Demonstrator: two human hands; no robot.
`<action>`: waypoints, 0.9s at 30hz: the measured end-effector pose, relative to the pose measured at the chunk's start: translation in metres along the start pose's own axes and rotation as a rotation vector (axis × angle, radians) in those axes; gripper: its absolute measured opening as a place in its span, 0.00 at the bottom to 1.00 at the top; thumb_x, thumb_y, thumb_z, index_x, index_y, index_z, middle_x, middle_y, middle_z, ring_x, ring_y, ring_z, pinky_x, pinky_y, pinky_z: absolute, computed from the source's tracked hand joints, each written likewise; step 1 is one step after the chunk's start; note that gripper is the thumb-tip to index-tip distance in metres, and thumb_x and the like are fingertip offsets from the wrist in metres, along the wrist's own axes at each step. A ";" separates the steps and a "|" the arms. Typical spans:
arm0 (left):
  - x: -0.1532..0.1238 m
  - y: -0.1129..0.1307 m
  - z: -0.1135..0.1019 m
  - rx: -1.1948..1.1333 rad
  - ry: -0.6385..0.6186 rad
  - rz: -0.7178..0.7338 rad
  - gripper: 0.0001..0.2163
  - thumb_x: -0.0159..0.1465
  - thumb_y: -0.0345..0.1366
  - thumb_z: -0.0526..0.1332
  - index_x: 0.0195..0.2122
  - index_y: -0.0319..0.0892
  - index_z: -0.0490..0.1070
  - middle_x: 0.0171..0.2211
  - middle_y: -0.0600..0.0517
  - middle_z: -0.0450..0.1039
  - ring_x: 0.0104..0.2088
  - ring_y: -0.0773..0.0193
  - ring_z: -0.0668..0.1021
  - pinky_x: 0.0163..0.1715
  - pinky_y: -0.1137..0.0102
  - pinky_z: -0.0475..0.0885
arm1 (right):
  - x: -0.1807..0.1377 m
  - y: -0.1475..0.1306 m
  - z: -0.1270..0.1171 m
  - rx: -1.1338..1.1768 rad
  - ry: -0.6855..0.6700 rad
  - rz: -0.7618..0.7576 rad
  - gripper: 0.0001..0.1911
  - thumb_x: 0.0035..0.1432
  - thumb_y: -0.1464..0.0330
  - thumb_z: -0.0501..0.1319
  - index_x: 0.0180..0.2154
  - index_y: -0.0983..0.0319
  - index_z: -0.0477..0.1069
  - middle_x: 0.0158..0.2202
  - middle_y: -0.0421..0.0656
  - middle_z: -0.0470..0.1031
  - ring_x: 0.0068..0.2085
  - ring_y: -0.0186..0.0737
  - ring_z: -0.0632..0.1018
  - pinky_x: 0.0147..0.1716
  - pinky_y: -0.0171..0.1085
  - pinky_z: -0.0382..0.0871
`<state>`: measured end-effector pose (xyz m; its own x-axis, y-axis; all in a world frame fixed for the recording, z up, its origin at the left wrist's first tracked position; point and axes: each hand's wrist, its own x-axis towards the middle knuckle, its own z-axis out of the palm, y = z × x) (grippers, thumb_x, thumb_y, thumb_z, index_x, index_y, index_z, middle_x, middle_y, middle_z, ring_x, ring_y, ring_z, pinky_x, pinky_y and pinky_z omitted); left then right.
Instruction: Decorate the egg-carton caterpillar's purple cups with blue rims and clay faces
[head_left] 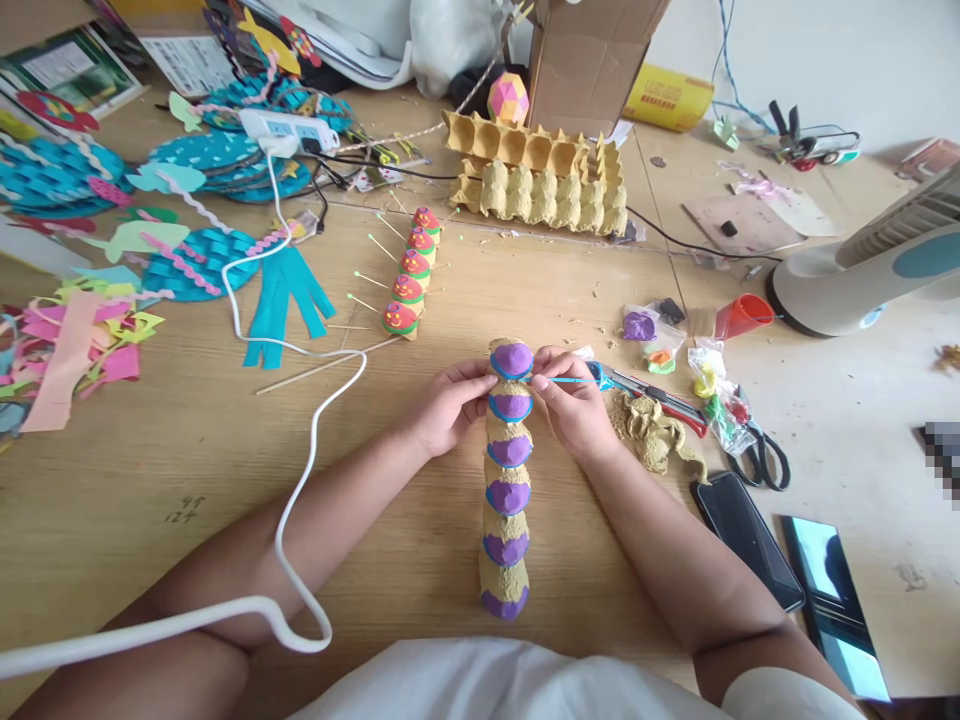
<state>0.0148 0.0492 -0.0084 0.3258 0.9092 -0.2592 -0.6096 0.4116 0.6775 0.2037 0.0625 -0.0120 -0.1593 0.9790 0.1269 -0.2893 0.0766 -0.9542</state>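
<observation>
A carton strip is held by the left hand, a blue strand pinched by the right hand. The cluttered wooden table is backed by a pale wall.

White power strip beside blue woven discs, white cord snaking over a wooden table, bright paper scraps at left, cardboard box near a yellow roll, fan and black phone at right.

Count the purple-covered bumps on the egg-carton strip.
6 bumps, in one row along the egg-carton strip: two between the left hand and right hand, the other four nearer the camera.
</observation>
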 end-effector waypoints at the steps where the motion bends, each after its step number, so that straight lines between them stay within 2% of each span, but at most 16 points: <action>1: 0.000 0.000 0.000 0.013 0.000 0.013 0.11 0.57 0.34 0.75 0.41 0.40 0.83 0.38 0.48 0.85 0.33 0.65 0.84 0.34 0.75 0.78 | 0.000 0.000 -0.001 -0.010 0.009 -0.018 0.16 0.52 0.58 0.77 0.30 0.56 0.72 0.41 0.39 0.70 0.45 0.40 0.73 0.48 0.40 0.69; 5: -0.001 0.001 0.001 0.056 0.041 0.061 0.10 0.56 0.35 0.75 0.39 0.40 0.83 0.36 0.49 0.85 0.32 0.63 0.85 0.34 0.72 0.79 | -0.002 -0.001 -0.002 -0.087 0.047 -0.063 0.15 0.52 0.58 0.77 0.29 0.55 0.74 0.37 0.39 0.65 0.42 0.39 0.69 0.46 0.40 0.67; 11: -0.003 0.003 0.004 0.132 0.059 0.065 0.13 0.53 0.37 0.76 0.38 0.38 0.84 0.35 0.47 0.85 0.32 0.60 0.85 0.36 0.68 0.80 | -0.003 -0.011 -0.001 -0.290 0.030 -0.117 0.16 0.53 0.55 0.76 0.27 0.56 0.76 0.36 0.40 0.64 0.42 0.43 0.69 0.50 0.45 0.65; 17: -0.002 0.006 0.004 0.156 0.064 0.066 0.16 0.51 0.40 0.78 0.37 0.37 0.84 0.33 0.48 0.85 0.30 0.62 0.84 0.33 0.69 0.79 | -0.001 -0.011 -0.001 -0.305 0.009 -0.096 0.16 0.52 0.52 0.76 0.27 0.55 0.77 0.37 0.41 0.66 0.46 0.45 0.69 0.54 0.47 0.64; 22: 0.000 0.006 0.003 0.142 0.058 0.080 0.16 0.51 0.41 0.78 0.38 0.38 0.84 0.34 0.47 0.85 0.32 0.62 0.84 0.35 0.69 0.79 | 0.000 -0.009 -0.003 -0.297 -0.020 -0.101 0.13 0.56 0.54 0.74 0.30 0.54 0.78 0.39 0.41 0.67 0.46 0.44 0.70 0.57 0.46 0.62; 27: 0.002 0.004 0.000 0.129 0.053 0.081 0.15 0.52 0.40 0.78 0.38 0.39 0.84 0.34 0.48 0.85 0.33 0.61 0.84 0.36 0.69 0.79 | 0.000 -0.008 -0.005 -0.394 -0.005 -0.170 0.11 0.58 0.55 0.73 0.31 0.54 0.79 0.39 0.42 0.68 0.47 0.46 0.71 0.56 0.47 0.63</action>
<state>0.0129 0.0525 -0.0055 0.2387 0.9426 -0.2336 -0.5333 0.3283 0.7796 0.2108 0.0625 -0.0061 -0.1451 0.9456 0.2912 0.0708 0.3035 -0.9502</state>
